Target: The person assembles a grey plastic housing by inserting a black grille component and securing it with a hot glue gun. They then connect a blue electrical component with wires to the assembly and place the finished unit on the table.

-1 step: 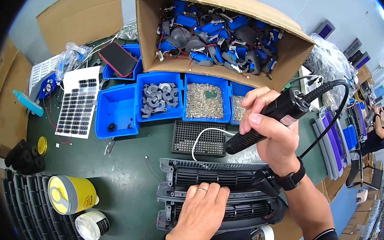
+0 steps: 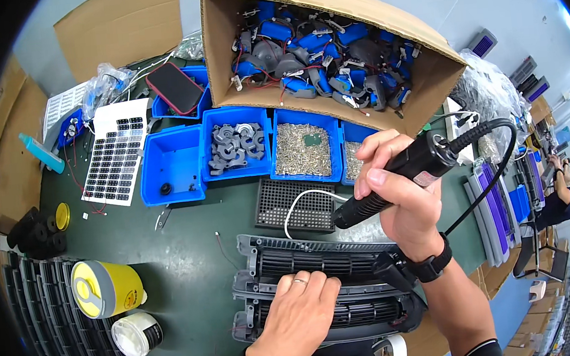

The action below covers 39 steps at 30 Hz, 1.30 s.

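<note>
My right hand [image 2: 407, 197] is wrapped round a black electric screwdriver [image 2: 395, 180], raised over the table and tilted with its nose down to the left. A black cable [image 2: 506, 157] loops from its rear end. Below lie two dark grey housings with finned rollers, one far [image 2: 327, 260] and one near [image 2: 373, 312], side by side across the table's front. My left hand [image 2: 298, 314] lies over them, its fingers close together and curled down onto the housing; the fingertips are partly hidden. A black part [image 2: 395, 271] sits at the far housing's right end, below my right wrist.
Blue bins hold grey clips [image 2: 235, 147] and small screws [image 2: 303, 150]. Behind stands a carton [image 2: 243, 98] of blue-wrapped motors. A black perforated tray [image 2: 281, 206] lies beyond the housings. Left are a yellow-grey container [image 2: 107, 288], a white jar [image 2: 135, 335] and stacked rollers [image 2: 51, 310].
My right hand and the screwdriver have shifted very slightly to the left. Nothing else visibly differs.
</note>
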### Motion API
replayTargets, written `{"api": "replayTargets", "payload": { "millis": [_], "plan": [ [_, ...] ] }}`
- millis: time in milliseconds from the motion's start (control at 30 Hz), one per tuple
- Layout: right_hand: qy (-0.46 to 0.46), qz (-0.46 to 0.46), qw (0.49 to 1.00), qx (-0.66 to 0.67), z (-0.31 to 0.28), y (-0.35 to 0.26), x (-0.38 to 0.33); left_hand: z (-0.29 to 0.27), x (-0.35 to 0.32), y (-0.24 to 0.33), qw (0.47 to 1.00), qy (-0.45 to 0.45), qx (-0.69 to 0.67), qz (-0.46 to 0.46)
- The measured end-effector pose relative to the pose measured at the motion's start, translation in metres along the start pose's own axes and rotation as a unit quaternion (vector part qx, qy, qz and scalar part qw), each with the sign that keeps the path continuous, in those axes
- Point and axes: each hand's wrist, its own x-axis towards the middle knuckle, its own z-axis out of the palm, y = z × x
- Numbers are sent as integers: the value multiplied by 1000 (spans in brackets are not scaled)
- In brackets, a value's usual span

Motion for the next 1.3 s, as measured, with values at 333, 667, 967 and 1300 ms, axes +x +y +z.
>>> {"api": "replayTargets", "payload": {
  "millis": [333,667,967,1300],
  "plan": [
    [-26,-9,999,-33,-1,6,-4,-2,0,1,1000,-7,5,-2],
    [-82,4,995,-55,6,3,-10,1,0,-1,1000,8,7,7],
    [-102,-37,990,-89,18,-34,-5,3,5,3,997,71,20,19],
    [-256,-36,962,-94,74,-44,0,14,8,-4,987,144,36,69]
  ]
}}
